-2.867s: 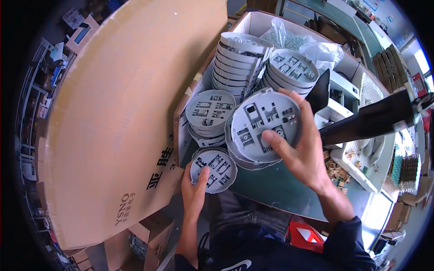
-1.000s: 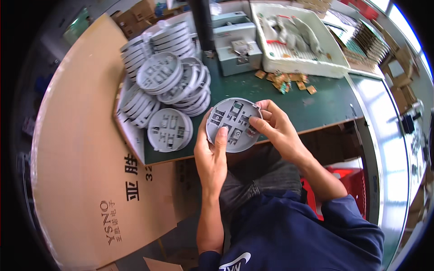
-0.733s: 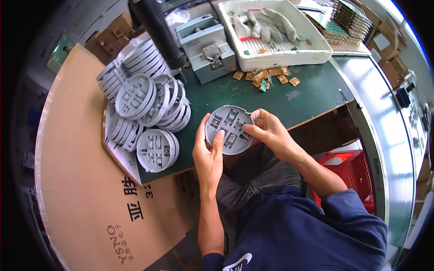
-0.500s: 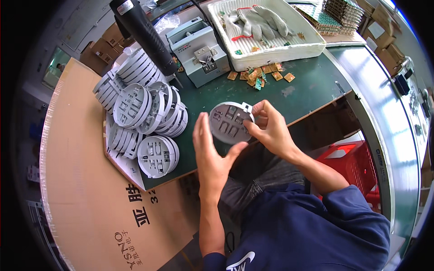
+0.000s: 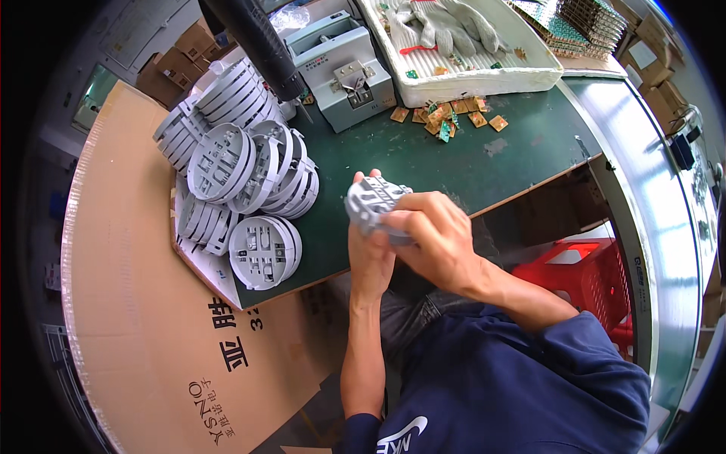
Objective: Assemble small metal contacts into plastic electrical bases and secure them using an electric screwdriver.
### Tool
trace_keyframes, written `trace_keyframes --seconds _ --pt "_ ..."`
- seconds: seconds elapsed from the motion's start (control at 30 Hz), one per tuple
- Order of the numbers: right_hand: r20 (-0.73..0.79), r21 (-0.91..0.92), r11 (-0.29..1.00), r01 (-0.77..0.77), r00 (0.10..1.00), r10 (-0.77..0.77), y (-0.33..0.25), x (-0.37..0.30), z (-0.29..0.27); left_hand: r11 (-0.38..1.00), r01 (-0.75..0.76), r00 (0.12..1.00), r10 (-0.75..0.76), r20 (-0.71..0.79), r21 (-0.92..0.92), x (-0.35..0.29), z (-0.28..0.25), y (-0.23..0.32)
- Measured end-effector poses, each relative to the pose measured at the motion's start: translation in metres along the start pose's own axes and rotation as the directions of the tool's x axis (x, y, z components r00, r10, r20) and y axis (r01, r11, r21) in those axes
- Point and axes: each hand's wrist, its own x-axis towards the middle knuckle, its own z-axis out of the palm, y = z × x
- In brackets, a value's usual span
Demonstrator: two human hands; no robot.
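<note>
A round grey plastic housing [image 5: 370, 200] with slots and raised ribs is held tilted over the front edge of the green bench. My left hand [image 5: 369, 253] grips it from below and behind, with fingertips showing past its far rim. From the right, my right hand [image 5: 439, 238] is closed against its near side, fingers bent over the edge. Part of the disc is hidden by that hand and slightly blurred. Stacks of like round housings [image 5: 219, 163] crowd the bench's left side, one short stack [image 5: 261, 253] standing nearest me.
A black electric screwdriver [image 5: 261, 49] hangs beside a grey feeder machine [image 5: 344, 76]. Small circuit board pieces [image 5: 446, 117] lie before a white foam tray [image 5: 484, 87] holding gloves [image 5: 446, 30]. Green board panels [image 5: 567, 26] are stacked behind. A red stool [image 5: 578, 276] stands right; cardboard [image 5: 144, 303] left.
My left hand has moved in from the side and taken hold of the housing. The housing has turned and tilted, and my right hand now covers its near side. The view has shifted slightly.
</note>
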Motion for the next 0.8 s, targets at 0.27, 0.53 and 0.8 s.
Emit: trace_keyframes --seconds 0.27,0.53,0.8 --pt "0.127 -0.182 0.944 -0.274 0.946 0.299 0.068 0.038 -0.047 0.81 0.085 0.987 0.01 0.158 -0.581 0.004 -0.023 0.013" --pt "0.284 -0.354 0.908 -0.222 0.9 0.331 0.138 0.024 -0.023 0.759 0.134 0.98 -0.008 0.197 -0.637 0.006 -0.027 0.011" --pt "0.149 -0.456 0.885 -0.095 0.972 0.182 0.141 0.019 -0.015 0.784 0.113 0.984 -0.003 0.179 -0.611 0.008 -0.03 0.015"
